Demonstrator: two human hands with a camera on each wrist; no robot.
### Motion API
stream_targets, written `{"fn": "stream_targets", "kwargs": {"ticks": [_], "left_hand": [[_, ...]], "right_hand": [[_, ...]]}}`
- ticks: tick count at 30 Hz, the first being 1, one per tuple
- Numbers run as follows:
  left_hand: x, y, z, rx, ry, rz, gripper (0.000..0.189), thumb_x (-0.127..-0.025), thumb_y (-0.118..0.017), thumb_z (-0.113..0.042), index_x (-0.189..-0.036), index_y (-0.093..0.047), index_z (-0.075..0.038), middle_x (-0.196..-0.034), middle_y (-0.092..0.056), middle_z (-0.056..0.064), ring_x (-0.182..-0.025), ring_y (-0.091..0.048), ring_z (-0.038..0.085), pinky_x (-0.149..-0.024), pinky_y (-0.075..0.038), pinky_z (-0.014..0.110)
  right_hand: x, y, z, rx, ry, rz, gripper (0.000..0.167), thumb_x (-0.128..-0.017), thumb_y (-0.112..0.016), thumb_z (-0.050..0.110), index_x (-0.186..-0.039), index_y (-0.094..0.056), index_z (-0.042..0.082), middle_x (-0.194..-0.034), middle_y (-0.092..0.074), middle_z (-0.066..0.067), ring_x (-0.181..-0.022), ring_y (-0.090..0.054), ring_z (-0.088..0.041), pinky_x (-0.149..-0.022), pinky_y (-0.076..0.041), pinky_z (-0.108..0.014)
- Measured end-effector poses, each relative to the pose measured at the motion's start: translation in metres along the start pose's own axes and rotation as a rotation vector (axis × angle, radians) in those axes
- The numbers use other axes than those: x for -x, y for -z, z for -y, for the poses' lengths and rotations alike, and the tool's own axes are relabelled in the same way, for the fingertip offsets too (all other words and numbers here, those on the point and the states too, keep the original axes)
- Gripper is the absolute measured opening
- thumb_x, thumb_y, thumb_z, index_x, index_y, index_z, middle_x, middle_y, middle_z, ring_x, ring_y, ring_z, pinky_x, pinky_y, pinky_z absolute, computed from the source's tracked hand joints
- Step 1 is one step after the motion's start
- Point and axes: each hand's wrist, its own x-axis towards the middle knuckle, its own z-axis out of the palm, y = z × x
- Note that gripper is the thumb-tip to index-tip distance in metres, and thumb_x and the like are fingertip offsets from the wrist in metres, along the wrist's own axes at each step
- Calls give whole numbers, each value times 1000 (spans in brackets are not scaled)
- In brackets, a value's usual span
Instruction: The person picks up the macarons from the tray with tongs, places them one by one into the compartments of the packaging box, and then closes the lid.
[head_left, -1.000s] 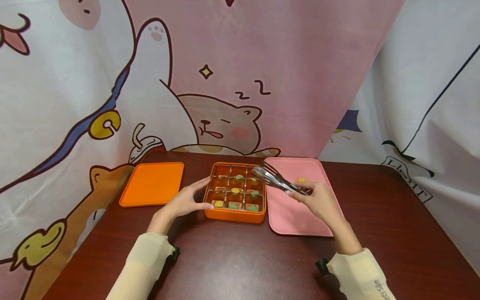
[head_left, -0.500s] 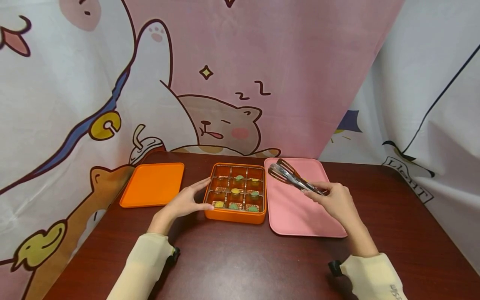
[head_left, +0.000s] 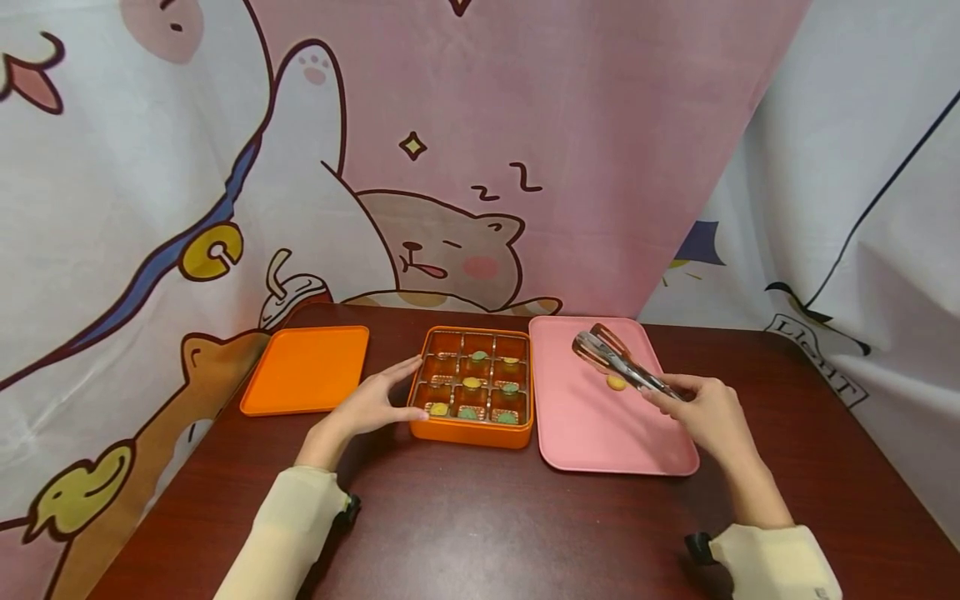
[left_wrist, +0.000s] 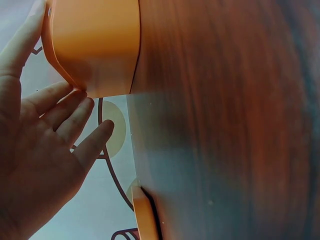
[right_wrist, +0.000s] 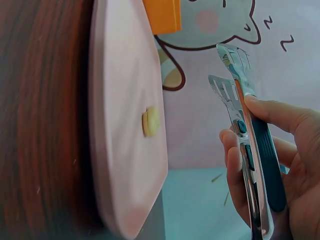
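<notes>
My right hand (head_left: 708,417) grips metal serving tongs (head_left: 628,367) by the handles, thumb on one arm and fingers on the other. The slotted tips stand a little apart with nothing between them, above a pink tray (head_left: 592,442). On that tray lies one yellow macaron (right_wrist: 151,121), just below the tongs in the head view. My left hand (head_left: 371,404) rests against the left side of an orange box (head_left: 470,433), fingers extended, thumb at the front corner. A clear divided insert (head_left: 459,398) fills the box; yellow and green macarons sit in several of its compartments.
An orange square lid or shallow tray (head_left: 303,371) lies at the left of the dark wooden table (head_left: 480,525). Behind the table hangs a printed curtain (head_left: 600,167), close to its back edge. Box and pink tray stand side by side.
My right hand has carried the tongs rightward from over the box to over the pink tray, bringing the yellow macaron into fuller view. The left hand and the box stay put.
</notes>
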Motion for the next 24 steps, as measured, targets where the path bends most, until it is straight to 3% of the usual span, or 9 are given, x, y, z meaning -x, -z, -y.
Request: {"fn": "stream_targets", "kwargs": {"ticks": [14,24], "left_hand": [[0,-1,1,8,3,8,94,-82,-80,-46,-157,-32,-15,-165,-28,12,-149,-31,38,-115,-31,63],[0,0,1,-2,-1,4,94,-82,-80,-45,-157,-32,-13,-164,-28,13,-149,-31,38,-115,-31,63]], "right_hand": [[9,0,-35,86,-53,-13,52,-88,-74,43,-118,-72,0,-85,-75,-13,-74,-55,-17,-60,-40,-27],[10,-1,-56,102,-98,39,53,-93,-69,40,-120,-68,-6,-92,-74,-21,-80,-59,-25,-63,-41,-29]]}}
